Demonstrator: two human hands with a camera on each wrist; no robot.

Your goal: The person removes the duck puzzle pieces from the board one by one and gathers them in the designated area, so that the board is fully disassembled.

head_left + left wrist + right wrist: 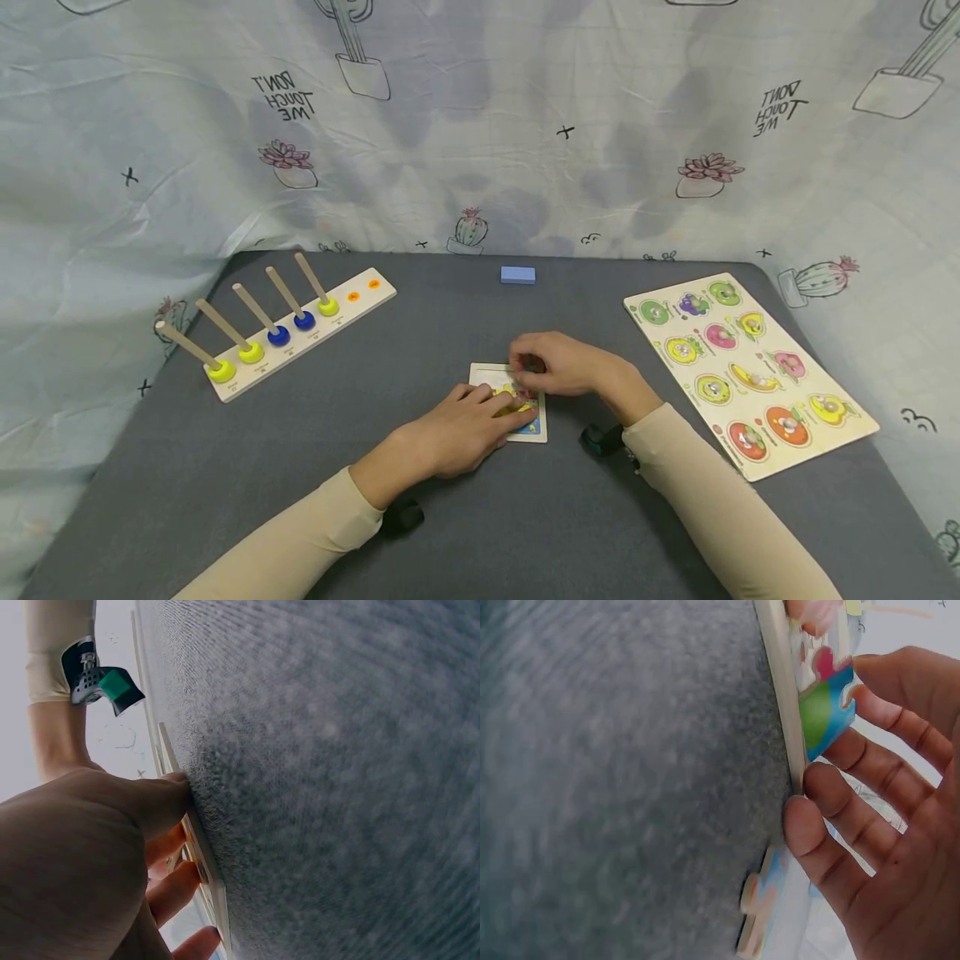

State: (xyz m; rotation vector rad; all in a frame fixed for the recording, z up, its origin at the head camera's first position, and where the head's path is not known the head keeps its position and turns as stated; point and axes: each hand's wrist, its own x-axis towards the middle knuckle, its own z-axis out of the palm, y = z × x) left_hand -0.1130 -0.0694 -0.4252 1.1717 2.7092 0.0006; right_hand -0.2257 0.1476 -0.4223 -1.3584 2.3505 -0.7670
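A small wooden jigsaw board (538,437) with a pale frame and a brightly coloured picture lies at mid-table. Across its left part rests my left hand (457,429), fingers spread over the picture, with the thumb (174,784) at the board's edge in the left wrist view. My right hand (566,364) is over the far right corner. Between its thumb and fingers it pinches a jigsaw piece (826,712), green, blue and pink, which stands tilted against the board in the right wrist view. My hands hide much of the picture.
Loose jigsaw pieces (761,904) lie on the cloth beyond the board in the right wrist view. A peg stand (300,343) with yellow and blue rings is at left, a fruit puzzle board (697,329) at right. A blue block (517,275) sits near the back edge.
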